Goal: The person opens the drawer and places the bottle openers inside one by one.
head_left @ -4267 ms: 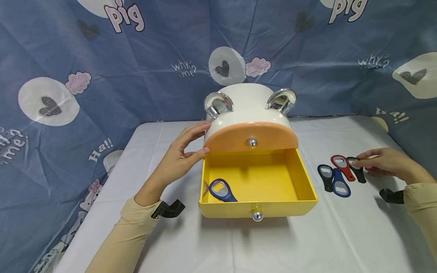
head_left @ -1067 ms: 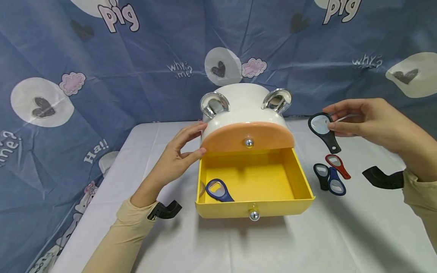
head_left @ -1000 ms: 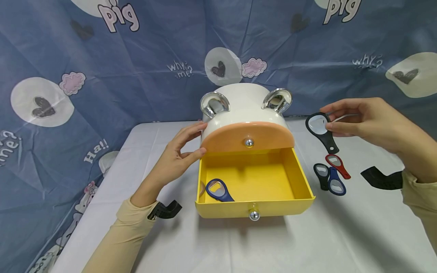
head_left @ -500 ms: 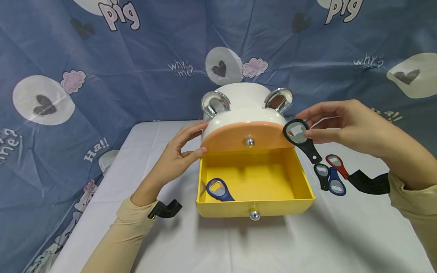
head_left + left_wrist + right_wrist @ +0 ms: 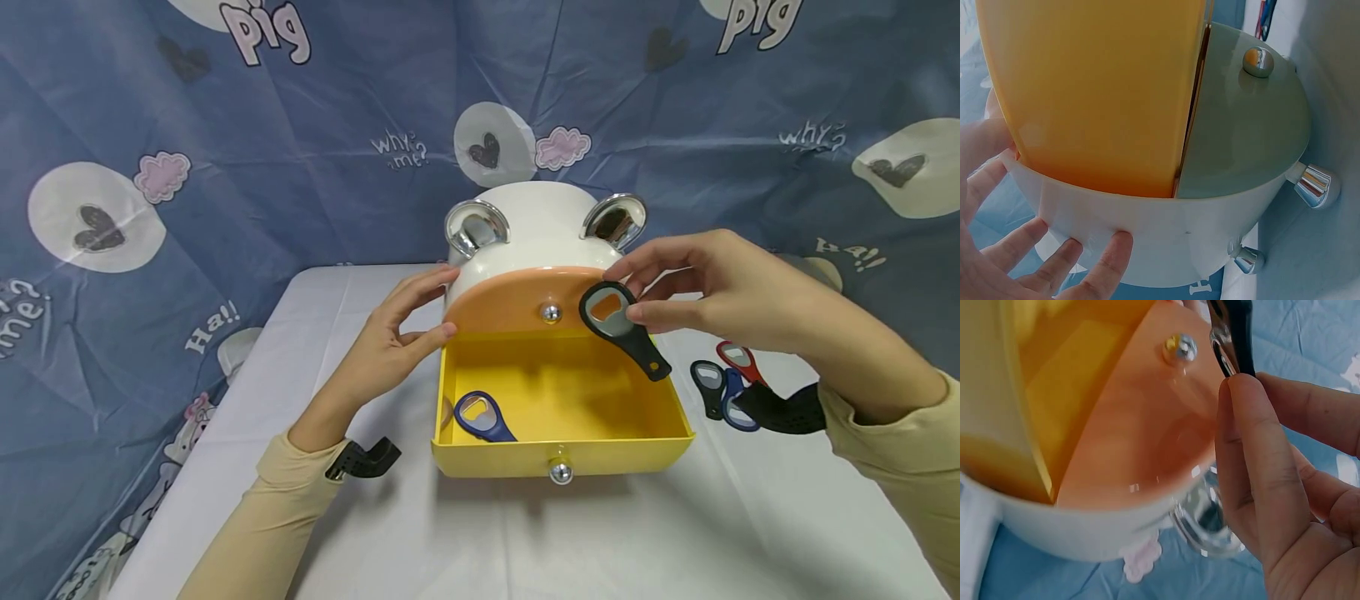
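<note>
My right hand (image 5: 720, 292) pinches a black bottle opener (image 5: 651, 358) by its ring end between thumb and fingers. The opener hangs tilted over the right back part of the pulled-out yellow drawer (image 5: 562, 460), overlapping the orange upper drawer front (image 5: 510, 304). In the right wrist view the black opener (image 5: 1242, 331) shows edge-on at the fingertips. My left hand (image 5: 382, 346) rests spread against the left side of the white storage box (image 5: 536, 221); in the left wrist view its fingertips touch the white shell (image 5: 1154, 231). Inside the yellow drawer lies a blue bottle opener (image 5: 483, 417).
Right of the drawer, on the white-covered table (image 5: 600, 533), lie a small black opener (image 5: 708, 385), a red opener (image 5: 738, 358) and a blue opener (image 5: 733, 402), partly hidden by the right wrist's black strap (image 5: 787, 410). A blue printed cloth (image 5: 322, 192) hangs behind.
My right hand took the black opener from the group on the table, lifted it and carried it left to above the drawer. My left hand has stayed on the box.
</note>
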`<state>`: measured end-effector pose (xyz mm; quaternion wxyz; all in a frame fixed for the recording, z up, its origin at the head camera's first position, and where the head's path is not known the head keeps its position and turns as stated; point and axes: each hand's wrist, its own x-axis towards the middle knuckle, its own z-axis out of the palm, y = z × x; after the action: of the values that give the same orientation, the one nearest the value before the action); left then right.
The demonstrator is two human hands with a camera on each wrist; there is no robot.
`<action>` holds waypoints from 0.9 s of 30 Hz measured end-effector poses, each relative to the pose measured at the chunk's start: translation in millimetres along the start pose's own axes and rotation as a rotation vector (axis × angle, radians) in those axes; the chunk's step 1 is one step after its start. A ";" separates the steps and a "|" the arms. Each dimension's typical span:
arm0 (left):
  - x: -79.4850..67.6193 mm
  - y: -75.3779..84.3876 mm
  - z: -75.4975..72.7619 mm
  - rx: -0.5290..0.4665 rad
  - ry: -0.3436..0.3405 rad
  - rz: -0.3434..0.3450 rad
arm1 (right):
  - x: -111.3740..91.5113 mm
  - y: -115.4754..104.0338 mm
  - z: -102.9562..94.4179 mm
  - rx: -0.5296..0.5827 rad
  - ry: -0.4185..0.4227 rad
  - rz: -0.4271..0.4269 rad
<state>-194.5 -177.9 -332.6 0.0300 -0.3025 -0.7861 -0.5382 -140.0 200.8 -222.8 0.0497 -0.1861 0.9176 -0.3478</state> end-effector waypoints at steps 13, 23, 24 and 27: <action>0.0 0.7 0.4 -0.005 -0.002 0.001 | 11.8 -21.2 22.2 0.002 -0.122 -0.121; -0.8 0.7 0.1 -0.001 -0.001 0.005 | 17.5 -32.5 41.9 -0.062 -0.201 -0.178; -1.0 0.7 0.1 -0.001 -0.001 0.005 | 18.6 -33.6 44.2 -0.061 -0.211 -0.188; -1.4 0.8 0.1 -0.003 -0.001 0.005 | 21.9 -36.9 50.0 -0.073 -0.237 -0.220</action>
<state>-192.9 -178.3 -332.4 0.0306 -0.3050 -0.7846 -0.5390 -137.9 136.2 -235.4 0.1127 -0.3268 0.8913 -0.2932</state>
